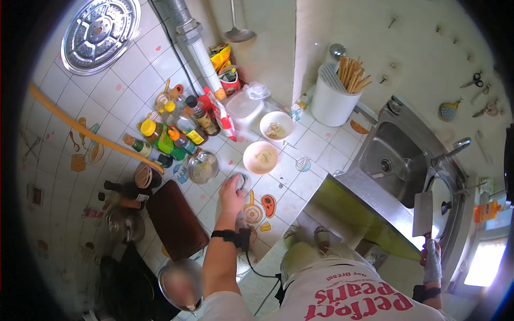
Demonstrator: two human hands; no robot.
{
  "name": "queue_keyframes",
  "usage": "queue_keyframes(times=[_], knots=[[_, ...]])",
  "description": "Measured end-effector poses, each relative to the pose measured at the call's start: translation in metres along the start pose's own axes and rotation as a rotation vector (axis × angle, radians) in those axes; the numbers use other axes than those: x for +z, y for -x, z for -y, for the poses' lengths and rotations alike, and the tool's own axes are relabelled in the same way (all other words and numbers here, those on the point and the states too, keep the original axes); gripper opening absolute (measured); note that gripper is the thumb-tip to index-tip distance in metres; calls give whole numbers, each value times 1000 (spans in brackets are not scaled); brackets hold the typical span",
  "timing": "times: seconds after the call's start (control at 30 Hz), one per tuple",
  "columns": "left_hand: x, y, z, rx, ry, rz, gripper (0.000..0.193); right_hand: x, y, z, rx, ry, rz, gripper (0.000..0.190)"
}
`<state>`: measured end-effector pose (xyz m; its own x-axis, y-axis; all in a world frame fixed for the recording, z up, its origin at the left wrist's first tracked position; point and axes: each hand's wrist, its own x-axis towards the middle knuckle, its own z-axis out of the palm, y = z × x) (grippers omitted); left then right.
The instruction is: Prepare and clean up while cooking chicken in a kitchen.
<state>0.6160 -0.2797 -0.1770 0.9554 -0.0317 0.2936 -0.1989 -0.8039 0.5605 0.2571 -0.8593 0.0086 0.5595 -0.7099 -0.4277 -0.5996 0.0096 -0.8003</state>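
My left hand [233, 194] is on the tiled counter, its fingers closed over a greyish cloth [241, 181], most of which is hidden beneath the hand. Just beyond it stand a small metal bowl [200, 176] with chopped bits in it and a pale bowl [261, 165] holding some light pieces. Far to the right, my gloved right hand [433, 259] grips the handle of a cleaver [423, 214]. The cleaver's broad blade points away from me, over the sink's edge by a round lid [441, 200]. A dark wooden cutting board [176, 220] lies left of my left forearm.
Sauce bottles [172, 136] crowd the wall. A second bowl [277, 126], a white chopstick holder [335, 98] and a lidded plastic box [244, 110] stand at the back. The steel sink [393, 156] is at right. A metal basin [180, 283] sits near my left elbow.
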Motion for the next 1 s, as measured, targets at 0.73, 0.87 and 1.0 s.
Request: queue_keyframes(times=[0.73,0.87,1.0], knots=[[131,-32,-157,261,-58,-38,32,-41,17,-52,88,-205,-1,37],[137,-47,-173,303,168,187,27,-42,24,-56,63,-182,-162,37],[127,-38,-167,611,175,401,15,-56,14,-69,80,-194,-120,37]])
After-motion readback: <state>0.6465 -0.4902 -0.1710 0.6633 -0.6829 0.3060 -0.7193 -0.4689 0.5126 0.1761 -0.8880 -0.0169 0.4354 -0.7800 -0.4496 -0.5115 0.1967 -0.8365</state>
